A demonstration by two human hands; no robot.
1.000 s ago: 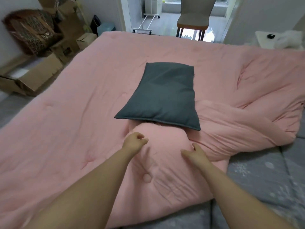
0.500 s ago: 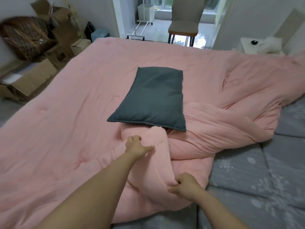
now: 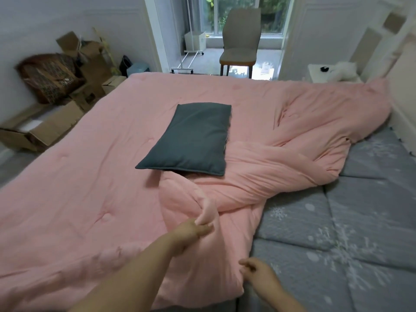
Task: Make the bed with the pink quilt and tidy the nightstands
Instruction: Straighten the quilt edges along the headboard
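The pink quilt (image 3: 85,176) covers most of the bed, flat on the left and bunched into thick folds on the right. A dark grey pillow (image 3: 191,140) lies on top of it near the middle. My left hand (image 3: 191,230) pinches a raised fold of the quilt just below the pillow. My right hand (image 3: 258,273) grips the quilt's near right edge, fingers curled into the fabric. To the right the grey snowflake-patterned sheet (image 3: 349,233) lies bare. A white nightstand (image 3: 319,74) stands at the far right with a small black object and a white fluffy thing on it.
Cardboard boxes (image 3: 45,129) and a brown patterned bag (image 3: 49,75) crowd the floor at the left of the bed. Beyond the bed's far side a doorway holds a grey chair (image 3: 240,41) and a white rack. The padded headboard (image 3: 403,86) runs along the right.
My left hand went from resting on the quilt to pinching and lifting a fold. My right hand moved nearer along the quilt's edge and gripped it. More grey sheet shows.
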